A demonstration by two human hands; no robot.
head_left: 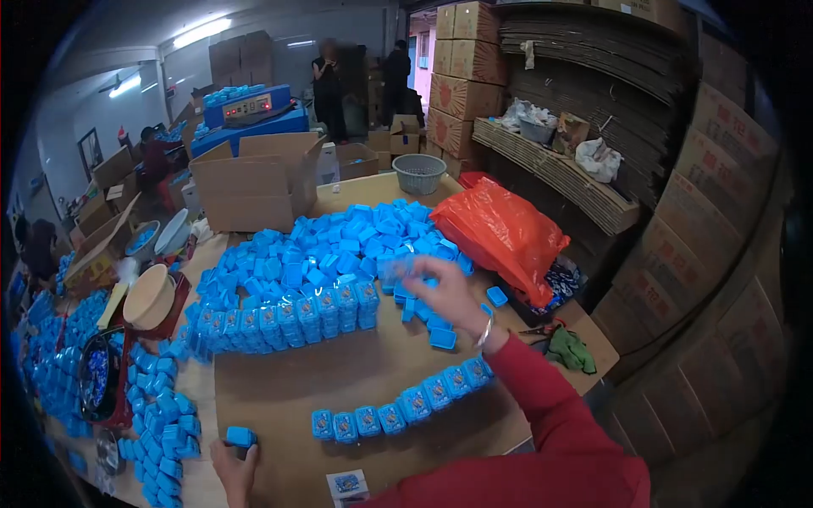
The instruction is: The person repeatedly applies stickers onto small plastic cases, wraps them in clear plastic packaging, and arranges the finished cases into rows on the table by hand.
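Now, grips a small blue box [240,437] between thumb and fingers of the left hand [235,470], at the near left part of the brown tabletop [279,381]; cannot tell whether raised or resting there. Stretches the right hand [445,288] well forward over the same surface, fingers bent and pinched on a clear piece [393,273], too blurred to identify; wears a bracelet [486,332] between that hand and a red sleeve [542,389].

Has, just beyond the right hand, a broad heap of loose blue boxes [356,233], with stray boxes [442,339] just below it in view. Shows, to the left of the right hand and nearer than the heap, stacks of printed blue packs [288,320] in a long line. Shows, nearer the body than the right hand and to the right of the left hand, a gently curving row of printed blue packs [415,402], set side by side. Has also, near and to the right of the left hand, a small printed card [347,486].

Gathers, to the left of the left hand, another pile of blue boxes [161,423]. Shows, beyond and to the right of the right hand, an orange-red plastic bag [504,233]; nearer on that side, scissors [544,330] beside a green cloth [572,351]. Has, well beyond the right hand, a grey basket [419,173] and, farther left, an open cardboard box [254,190].
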